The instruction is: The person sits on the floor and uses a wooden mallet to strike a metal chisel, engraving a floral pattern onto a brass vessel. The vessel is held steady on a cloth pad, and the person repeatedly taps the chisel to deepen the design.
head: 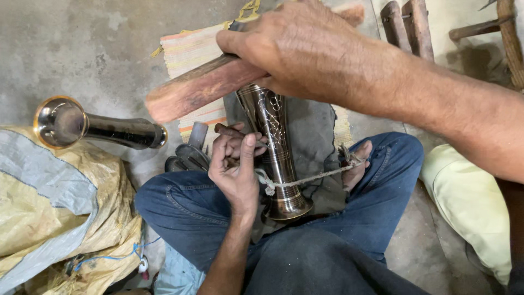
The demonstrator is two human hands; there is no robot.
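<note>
The work area is a grey concrete floor [82,43] with a striped woven mat [188,49] and a dark cloth under the seated person's crossed legs. A dark engraved metal vase [273,147] stands between the knees, bound by a cord [316,176] to the foot. The left hand [237,164] pinches a thin chisel [232,131] against the vase. The right hand [305,46] is clenched around a wooden mallet [202,87]. A second vase [93,127] lies on a yellow sack [60,218]. The chisel tip and vase mouth are hidden.

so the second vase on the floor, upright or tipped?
Tipped. The second vase lies on its side on the concrete floor, flared mouth facing left beside the yellow sack.
</note>
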